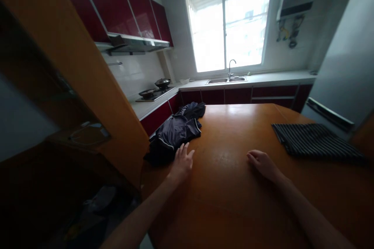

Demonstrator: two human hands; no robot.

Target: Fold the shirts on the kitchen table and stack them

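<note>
Nearest, two bare forearms reaching over the orange-brown tabletop [233, 186]. Left hand [181, 162] flat, fingers spread and open, fingertips at the near edge of a crumpled dark garment [175, 132], touching or just short of it, hard to tell. Right hand [263, 163] loosely curled, resting on bare wood, grip holding nothing. Further right, well apart, a striped cloth [315, 144] lying flat and apparently folded. Judging by this: striped piece seemingly dealt with, dark garment still bunched at the left edge, not yet taken up. Beyond, stove with pans [154, 90], sink [226, 80] under the bright window [228, 23].
</note>
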